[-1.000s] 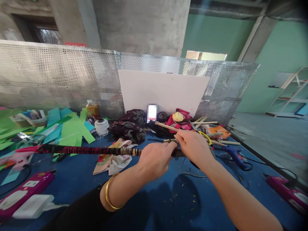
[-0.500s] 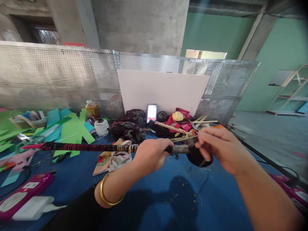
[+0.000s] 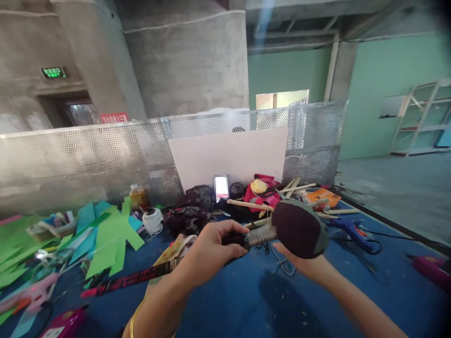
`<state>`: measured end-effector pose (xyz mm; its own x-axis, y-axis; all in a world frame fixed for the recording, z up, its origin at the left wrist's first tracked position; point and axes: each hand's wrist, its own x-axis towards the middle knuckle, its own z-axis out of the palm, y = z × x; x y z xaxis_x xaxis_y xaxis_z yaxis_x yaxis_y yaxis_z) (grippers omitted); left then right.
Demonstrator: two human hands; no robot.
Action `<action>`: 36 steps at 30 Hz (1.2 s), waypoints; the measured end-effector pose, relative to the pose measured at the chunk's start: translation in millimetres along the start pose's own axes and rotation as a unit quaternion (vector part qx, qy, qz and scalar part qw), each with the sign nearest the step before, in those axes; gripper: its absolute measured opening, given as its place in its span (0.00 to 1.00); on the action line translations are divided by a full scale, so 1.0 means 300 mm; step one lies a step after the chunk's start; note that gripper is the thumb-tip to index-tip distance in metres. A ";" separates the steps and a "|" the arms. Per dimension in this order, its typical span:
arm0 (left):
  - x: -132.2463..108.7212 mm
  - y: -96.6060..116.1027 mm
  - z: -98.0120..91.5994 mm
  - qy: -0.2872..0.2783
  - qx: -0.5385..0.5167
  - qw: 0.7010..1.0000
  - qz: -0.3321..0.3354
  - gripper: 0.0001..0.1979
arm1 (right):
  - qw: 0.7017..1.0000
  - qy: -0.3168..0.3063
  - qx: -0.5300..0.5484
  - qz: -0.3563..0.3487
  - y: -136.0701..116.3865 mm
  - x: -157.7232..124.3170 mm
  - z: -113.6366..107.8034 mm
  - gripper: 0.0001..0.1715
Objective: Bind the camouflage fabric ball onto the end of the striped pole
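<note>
A long thread-wrapped stick (image 3: 136, 278) with a padded, dark cloth-covered head (image 3: 298, 227) lies slantwise across the head view, its pink tip low at the left. My left hand (image 3: 214, 244) is closed round it near the head, beside a neck bound in grey thread (image 3: 261, 234). Behind and below the padded head is my right hand (image 3: 305, 263); its fingers are mostly hidden, so I cannot see what they hold. A patterned cloth scrap (image 3: 172, 249) lies under the stick.
Dark patterned fabric (image 3: 190, 206), a white thread spool (image 3: 152, 220) and a lit phone (image 3: 221, 188) stand at the back. Green paper strips (image 3: 109, 239) cover the left. A blue glue gun (image 3: 352, 234) lies right, near wooden sticks (image 3: 340, 211). Behind rises a perforated metal screen (image 3: 88, 159).
The stick has tilted, its padded head now raised and nearer, its pink tip lower. My right hand has moved from beside the head to behind and below it. The view has tipped upward.
</note>
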<state>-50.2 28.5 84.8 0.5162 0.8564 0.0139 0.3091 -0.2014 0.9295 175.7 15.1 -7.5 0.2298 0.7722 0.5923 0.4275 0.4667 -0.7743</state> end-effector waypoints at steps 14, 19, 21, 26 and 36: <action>0.042 -0.041 -0.012 0.028 -0.082 0.996 -0.009 0.15 | 0.984 -0.043 0.023 -0.173 -0.145 -0.136 0.138 0.09; 0.064 -0.080 0.023 0.022 -0.014 0.999 0.023 0.19 | 0.979 -0.113 0.137 -0.098 -0.163 -0.105 0.148 0.16; 0.067 -0.093 0.043 0.056 0.054 0.995 0.063 0.20 | 0.985 -0.103 0.093 -0.106 -0.163 -0.108 0.152 0.16; 0.071 -0.108 0.080 0.102 0.173 0.976 0.079 0.16 | 0.981 -0.097 -0.011 -0.168 -0.161 -0.147 0.150 0.14; 0.088 -0.130 0.096 0.094 0.212 0.970 0.077 0.11 | 0.966 -0.076 -0.084 -0.234 -0.163 -0.159 0.168 0.16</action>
<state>-25.7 45.1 38.2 0.4406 0.8639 0.2442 0.5614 -0.4774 0.6760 99.7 -22.9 -9.2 -0.1489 0.5545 0.8187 0.5914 0.7135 -0.3756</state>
